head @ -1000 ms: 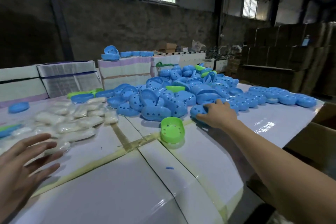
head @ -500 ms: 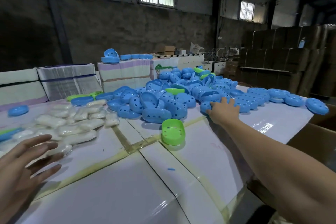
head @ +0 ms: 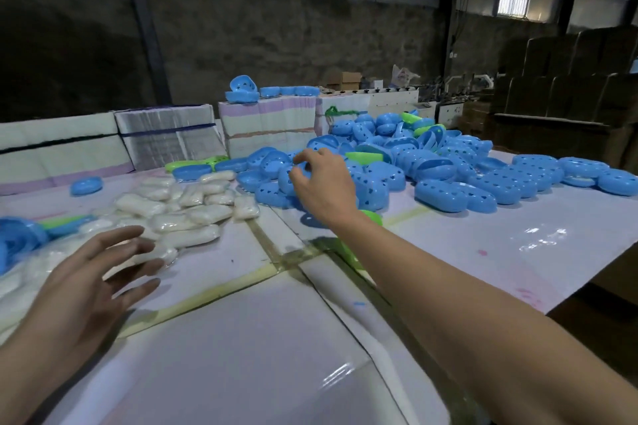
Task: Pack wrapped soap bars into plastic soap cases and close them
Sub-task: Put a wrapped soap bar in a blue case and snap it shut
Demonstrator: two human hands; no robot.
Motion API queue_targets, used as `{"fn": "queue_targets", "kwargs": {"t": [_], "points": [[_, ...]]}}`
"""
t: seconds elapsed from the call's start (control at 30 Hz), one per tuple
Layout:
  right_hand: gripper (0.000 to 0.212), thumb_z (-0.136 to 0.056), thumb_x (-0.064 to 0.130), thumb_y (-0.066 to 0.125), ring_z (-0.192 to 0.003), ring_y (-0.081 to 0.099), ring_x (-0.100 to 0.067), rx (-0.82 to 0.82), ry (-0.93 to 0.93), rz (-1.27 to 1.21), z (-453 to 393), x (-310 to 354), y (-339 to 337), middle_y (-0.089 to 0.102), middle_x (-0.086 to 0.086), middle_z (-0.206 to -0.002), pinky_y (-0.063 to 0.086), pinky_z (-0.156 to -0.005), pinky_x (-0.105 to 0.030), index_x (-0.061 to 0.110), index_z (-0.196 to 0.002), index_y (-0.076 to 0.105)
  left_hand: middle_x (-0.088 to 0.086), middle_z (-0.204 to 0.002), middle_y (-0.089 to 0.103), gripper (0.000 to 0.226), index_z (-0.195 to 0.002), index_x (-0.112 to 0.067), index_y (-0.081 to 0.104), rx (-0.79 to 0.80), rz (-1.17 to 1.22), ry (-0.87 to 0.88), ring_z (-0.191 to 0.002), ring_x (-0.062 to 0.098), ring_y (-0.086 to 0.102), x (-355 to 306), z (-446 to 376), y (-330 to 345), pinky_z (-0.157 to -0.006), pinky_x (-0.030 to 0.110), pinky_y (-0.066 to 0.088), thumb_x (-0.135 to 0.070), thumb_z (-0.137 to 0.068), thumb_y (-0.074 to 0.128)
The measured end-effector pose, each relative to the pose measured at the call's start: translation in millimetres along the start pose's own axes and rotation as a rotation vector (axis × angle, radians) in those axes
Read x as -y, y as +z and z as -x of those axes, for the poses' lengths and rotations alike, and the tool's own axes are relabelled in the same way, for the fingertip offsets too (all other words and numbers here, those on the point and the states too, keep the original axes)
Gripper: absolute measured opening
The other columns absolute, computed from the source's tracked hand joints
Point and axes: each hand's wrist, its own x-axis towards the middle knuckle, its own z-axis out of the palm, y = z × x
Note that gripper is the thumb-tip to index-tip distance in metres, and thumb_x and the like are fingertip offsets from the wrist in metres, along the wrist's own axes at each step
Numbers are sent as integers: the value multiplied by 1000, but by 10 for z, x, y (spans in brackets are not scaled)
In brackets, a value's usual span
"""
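The broad white glossy desk (head: 262, 348), its panels joined with yellowish tape, carries everything within arm's reach, likely so each hand has its own supply. Across its far right side spreads a big heap of blue perforated oval plastic soap cases (head: 431, 166), some lying open as halves, others closed and set apart to the right, probably the finished ones. On the left lies a smaller pile of white soap bars in clear wrap (head: 179, 207), just beside the heap, so bar and case can be taken together. Behind them stand white banded stacks of flat sheets (head: 165, 134).

The right hand (head: 324, 183) reaches over the near edge of the blue heap, its fingers (head: 303, 159) curled as if picking a case half; whether they already pinch one I cannot tell. A green plastic case half (head: 371, 217) peeks from under that wrist. The left hand (head: 86, 272) hovers at the soap pile, fingers spread and released, holding nothing, seemingly ready to take a bar.
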Motion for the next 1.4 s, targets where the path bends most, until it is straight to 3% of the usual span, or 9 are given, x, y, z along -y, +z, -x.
{"fn": "queue_targets", "kwargs": {"t": [0.07, 0.23, 0.37, 0.73, 0.9, 1.0, 1.07, 1.17, 1.4], "points": [[25, -91, 29, 54, -103, 54, -23, 36, -15, -161, 92, 373, 238, 63, -1, -105, 46, -83, -38, 22, -110, 69, 6, -110, 75, 24, -111, -27, 75, -11, 14, -18, -95, 21, 76, -29, -50, 3, -67, 32, 62, -25, -87, 69], [15, -86, 27, 57, -83, 61, -18, 249, -3, -505, 382, 1189, 808, 61, 11, -71, 47, -75, -34, 26, -91, 72, -1, -84, 74, 23, -97, -24, 74, -127, -3, -47, -77, 18, 73, -115, -61, 22, -59, 23, 57, -7, -96, 57], [16, -86, 26, 56, -81, 62, -6, 311, 34, -671, 645, 1345, 1143, 69, 10, -81, 51, -79, -31, 25, -90, 72, -4, -70, 71, 22, -102, -20, 69, -233, -16, -41, -63, 11, 69, -153, -88, 7, -46, 17, 48, -3, -96, 56], [16, -87, 20, 57, -58, 52, -1, 471, -50, -635, 784, 1145, 1312, 54, 17, -56, 36, -55, -19, 32, -93, 66, 3, -81, 61, 26, -96, -22, 64, -315, -387, 25, -57, 6, 63, -248, -75, -30, -50, 21, 51, 2, -94, 56], [18, -87, 22, 59, -67, 52, -2, 543, -150, -601, 851, 1181, 1306, 54, 10, -67, 39, -63, -23, 35, -98, 65, -5, -86, 62, 19, -92, -33, 62, -322, -924, 40, -74, 15, 61, -408, -192, -366, -55, 25, 48, -13, -89, 61], [20, -86, 20, 60, -68, 50, -4, 592, -202, -601, 888, 1208, 1300, 55, 9, -72, 42, -70, -26, 35, -99, 64, -7, -87, 61, 19, -93, -31, 61, -448, -1221, 39, -91, 24, 62, -577, -356, -721, -63, 29, 41, -14, -87, 57], [21, -86, 18, 61, -71, 49, -5, 604, -244, -569, 899, 1215, 1297, 55, 8, -74, 42, -74, -27, 31, -102, 65, 4, -109, 61, 22, -107, -27, 61, -568, -1385, 4, -109, 32, 56, -665, -471, -1009, -77, 35, 45, -17, -89, 55], [22, -86, 19, 61, -75, 49, -5, 614, -298, -513, 910, 1223, 1297, 56, 9, -78, 40, -77, -27, 29, -105, 66, 16, -143, 40, 44, -137, -22, 47, -609, -1619, -276, -133, 41, 34, -680, -544, -1415, -102, 48, 38, -22, -94, 52], [19, -86, 21, 61, -81, 52, -12, 665, -312, -488, 928, 1235, 1284, 57, 8, -81, 43, -82, -30, 33, -101, 63, 18, -137, 41, 54, -140, -20, 42, -658, -1504, -293, -123, 41, 49, -617, -591, -1504, -99, 48, 46, -8, -91, 61]]}}
